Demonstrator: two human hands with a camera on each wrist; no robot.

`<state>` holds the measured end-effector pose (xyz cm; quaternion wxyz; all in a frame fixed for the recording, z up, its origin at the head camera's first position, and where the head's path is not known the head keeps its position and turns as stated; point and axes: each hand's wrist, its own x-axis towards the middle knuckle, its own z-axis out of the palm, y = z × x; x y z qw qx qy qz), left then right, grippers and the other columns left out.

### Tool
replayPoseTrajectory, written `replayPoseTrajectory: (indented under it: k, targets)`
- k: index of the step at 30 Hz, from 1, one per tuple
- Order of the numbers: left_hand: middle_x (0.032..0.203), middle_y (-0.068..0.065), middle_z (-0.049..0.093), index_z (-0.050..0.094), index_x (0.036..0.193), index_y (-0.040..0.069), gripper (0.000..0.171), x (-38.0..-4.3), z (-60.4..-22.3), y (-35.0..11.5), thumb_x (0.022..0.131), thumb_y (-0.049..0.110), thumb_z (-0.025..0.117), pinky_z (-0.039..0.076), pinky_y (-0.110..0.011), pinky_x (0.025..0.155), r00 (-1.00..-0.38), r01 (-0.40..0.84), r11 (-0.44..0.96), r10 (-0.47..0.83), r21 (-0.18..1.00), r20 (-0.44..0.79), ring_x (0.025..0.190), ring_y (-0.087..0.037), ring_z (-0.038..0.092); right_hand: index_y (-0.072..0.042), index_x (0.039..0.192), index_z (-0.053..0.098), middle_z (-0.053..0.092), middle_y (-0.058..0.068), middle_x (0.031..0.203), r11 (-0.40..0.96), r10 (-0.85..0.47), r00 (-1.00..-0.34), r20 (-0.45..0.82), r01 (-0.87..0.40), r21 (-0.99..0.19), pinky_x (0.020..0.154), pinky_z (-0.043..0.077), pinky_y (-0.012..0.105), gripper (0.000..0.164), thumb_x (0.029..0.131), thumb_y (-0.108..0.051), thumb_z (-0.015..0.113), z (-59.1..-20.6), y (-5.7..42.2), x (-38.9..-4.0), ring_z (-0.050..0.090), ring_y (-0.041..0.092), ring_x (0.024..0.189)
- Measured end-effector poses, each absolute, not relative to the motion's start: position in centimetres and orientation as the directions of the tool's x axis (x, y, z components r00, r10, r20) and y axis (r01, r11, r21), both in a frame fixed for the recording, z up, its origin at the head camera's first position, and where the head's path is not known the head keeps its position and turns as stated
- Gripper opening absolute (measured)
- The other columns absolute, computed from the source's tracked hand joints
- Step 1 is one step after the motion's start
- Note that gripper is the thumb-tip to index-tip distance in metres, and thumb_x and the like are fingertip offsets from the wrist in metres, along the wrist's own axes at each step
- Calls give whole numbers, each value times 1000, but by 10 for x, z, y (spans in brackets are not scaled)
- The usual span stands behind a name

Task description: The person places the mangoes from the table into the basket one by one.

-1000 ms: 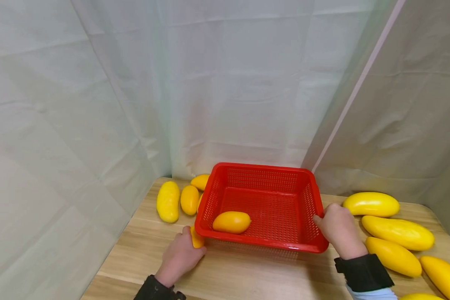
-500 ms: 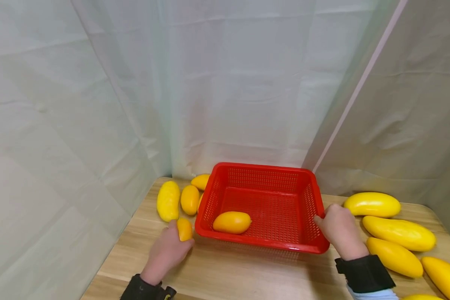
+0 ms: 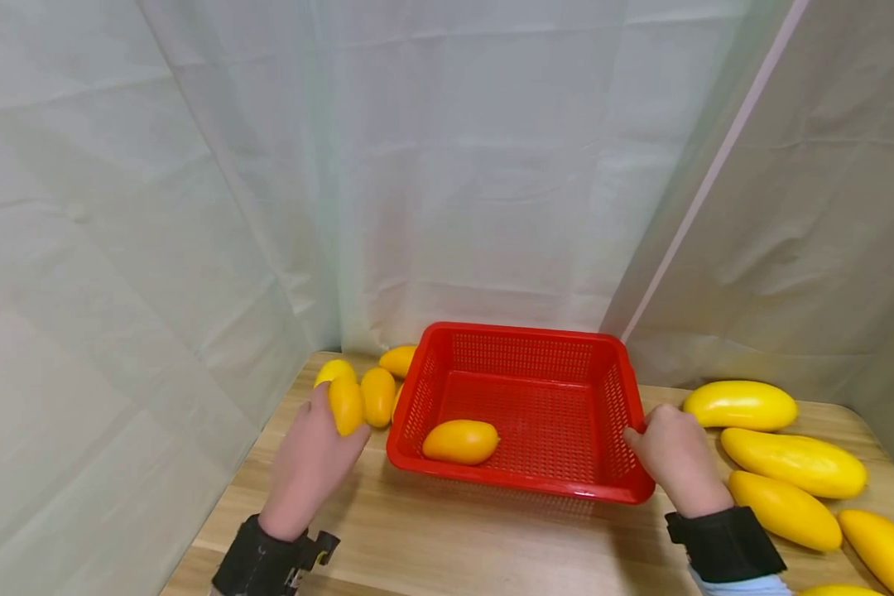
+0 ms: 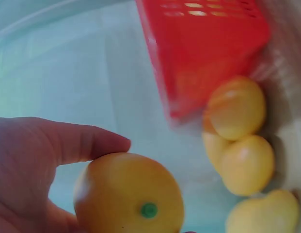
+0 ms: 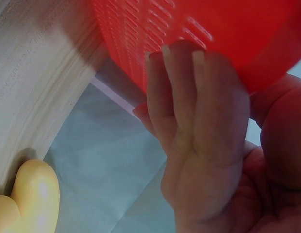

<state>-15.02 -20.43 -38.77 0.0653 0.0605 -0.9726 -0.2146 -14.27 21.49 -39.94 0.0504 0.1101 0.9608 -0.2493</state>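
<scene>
While the left grip (image 3: 314,455) pinches a mango (image 3: 346,406), long axis forward, the basket (image 3: 544,422) lies rightward. Right grip (image 3: 674,459) clasps its rim (image 3: 517,482).

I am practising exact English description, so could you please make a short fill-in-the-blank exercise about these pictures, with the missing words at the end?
1. The colour of the basket is ____.
2. The basket contains exactly ____ fruit.
3. The left hand holds an orange-yellow fruit, and the small round spot on it is coloured ____.
4. In the head view, the long yellow fruits lie to the ____ of the basket, beyond the right hand.

Missing words: red; one; green; right.
</scene>
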Motion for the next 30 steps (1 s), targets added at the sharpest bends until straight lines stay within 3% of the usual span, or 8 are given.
replayPoseTrajectory:
  k: [6,13,21,30]
  targets:
    - [113,-13,55,28,142,8,79,-158,-368,-181,79,37,66,48,-34,62,-979,12,864,-93,503,183,85,-26,55,10,90,64,63,11,65,852,186,-971,-150,235,-468,50,52,29,31,85,-21,67,-401,215,-142,54,17,48]
    - [121,-6,54,32,141,11,77,-174,-341,-151,79,36,70,52,-39,77,-962,189,802,33,567,273,94,-22,54,10,90,64,63,11,65,852,186,-972,-143,232,-470,51,53,30,32,85,-22,67,-400,216,-141,54,17,48]
    - [114,-2,54,38,135,12,73,-210,-334,-118,76,32,75,51,-34,77,-953,294,736,178,610,244,89,-19,54,10,91,64,64,12,66,845,183,-973,-144,230,-482,50,53,31,32,85,-22,66,-400,217,-141,54,16,47]
    - [124,-2,51,42,134,13,74,-243,-346,-94,70,18,78,47,-35,89,-922,379,714,342,589,180,102,-17,50,9,91,64,65,12,67,842,185,-971,-149,235,-485,51,54,30,32,84,-22,68,-399,214,-140,54,17,47]
